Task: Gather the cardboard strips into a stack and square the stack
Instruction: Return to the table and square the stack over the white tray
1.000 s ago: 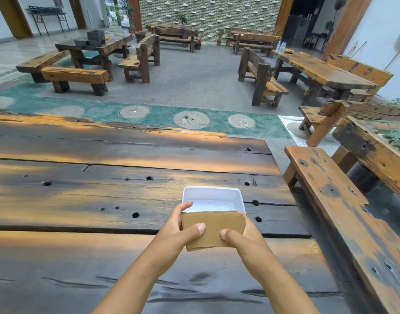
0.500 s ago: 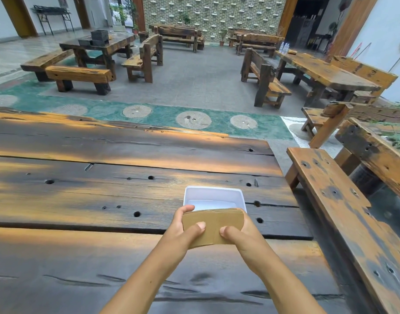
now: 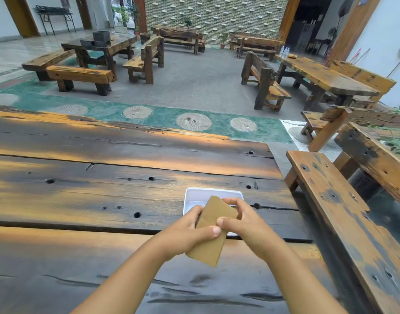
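Both hands, left hand (image 3: 185,232) and right hand (image 3: 244,223), grip the cardboard stack (image 3: 211,232), now turned lengthwise and tilted just before the white tray (image 3: 194,196); squaring has apparently begun, edges unclear.

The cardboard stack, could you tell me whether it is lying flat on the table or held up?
Held up: both hands, left and right, grip the cardboard stack, tilted.

Wooden table (image 3: 126,196): dark, weathered planks with holes and cracks. One white tray (image 3: 194,196) rests on it near the right end.
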Available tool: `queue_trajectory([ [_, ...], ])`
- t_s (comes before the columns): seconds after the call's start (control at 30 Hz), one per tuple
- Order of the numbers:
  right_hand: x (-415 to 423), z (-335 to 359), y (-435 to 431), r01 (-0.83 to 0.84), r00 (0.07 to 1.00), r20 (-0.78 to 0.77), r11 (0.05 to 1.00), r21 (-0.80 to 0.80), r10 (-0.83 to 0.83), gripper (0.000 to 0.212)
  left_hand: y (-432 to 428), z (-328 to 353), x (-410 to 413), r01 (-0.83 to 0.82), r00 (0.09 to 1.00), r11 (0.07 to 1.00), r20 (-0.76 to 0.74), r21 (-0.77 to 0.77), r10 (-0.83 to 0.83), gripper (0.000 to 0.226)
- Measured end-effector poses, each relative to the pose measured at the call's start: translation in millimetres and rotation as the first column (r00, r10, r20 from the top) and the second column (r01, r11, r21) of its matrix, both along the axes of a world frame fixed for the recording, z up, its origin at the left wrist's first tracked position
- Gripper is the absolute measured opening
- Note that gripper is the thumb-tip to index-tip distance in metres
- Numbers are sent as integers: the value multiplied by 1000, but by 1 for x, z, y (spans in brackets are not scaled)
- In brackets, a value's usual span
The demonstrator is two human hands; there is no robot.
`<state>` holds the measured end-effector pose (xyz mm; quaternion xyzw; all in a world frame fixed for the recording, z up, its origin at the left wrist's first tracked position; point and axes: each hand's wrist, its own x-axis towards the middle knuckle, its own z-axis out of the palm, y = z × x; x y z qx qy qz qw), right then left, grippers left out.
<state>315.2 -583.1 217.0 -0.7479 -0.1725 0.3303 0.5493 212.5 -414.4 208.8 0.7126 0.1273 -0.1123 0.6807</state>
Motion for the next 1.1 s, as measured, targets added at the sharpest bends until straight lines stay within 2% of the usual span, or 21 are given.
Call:
queue_trajectory([
  [0.1, -22, -13, 14, 243, 969, -74, 960, 136, -235, 66, -10, -5, 3, -113, 992, 992, 51, -64, 116, 51],
  [0.17, -33, -19, 25, 348, 929, -211, 910, 227, -303, 48, -16, -6, 5, -137, 987, 985, 69, -102, 144, 48],
  [0.23, -40, -20, 32, 422, 891, -285, 876, 236, -352, 35, -21, -8, 5, -143, 985, 981, 79, -129, 154, 50],
  [0.33, -43, -25, 34, 476, 863, -304, 849, 229, -402, 27, -29, -11, 4, -185, 978, 972, 69, -145, 196, 56],
  [0.6, -45, -33, 32, 481, 855, -320, 856, 192, -408, 32, -34, -26, 3, -202, 978, 959, 14, -198, 208, 61],
  [0.7, -45, -34, 29, 428, 864, -356, 891, 152, -355, 30, -26, -31, 1, -176, 984, 966, 3, -188, 180, 64],
  [0.77, -41, -35, 21, 325, 910, -313, 937, 129, -272, 35, -15, -32, -1, -121, 992, 982, 6, -143, 123, 62],
  [0.87, -24, -24, 6, 122, 990, -69, 992, 29, -120, 58, 11, -25, -2, 64, 998, 997, -9, 37, -63, 54],
  [0.93, -9, -13, 3, -39, 997, 68, 996, -86, 45, 59, 26, -17, 1, 211, 977, 967, -43, 141, -207, 55],
  [1.0, 1, -3, 6, -186, 977, 75, 966, -179, 202, 49, 37, -11, 6, 311, 950, 929, -81, 200, -300, 66],
  [1.1, 3, -6, 18, -219, 972, 44, 955, -200, 232, 46, 50, -7, 15, 405, 914, 869, -126, 284, -385, 89],
])
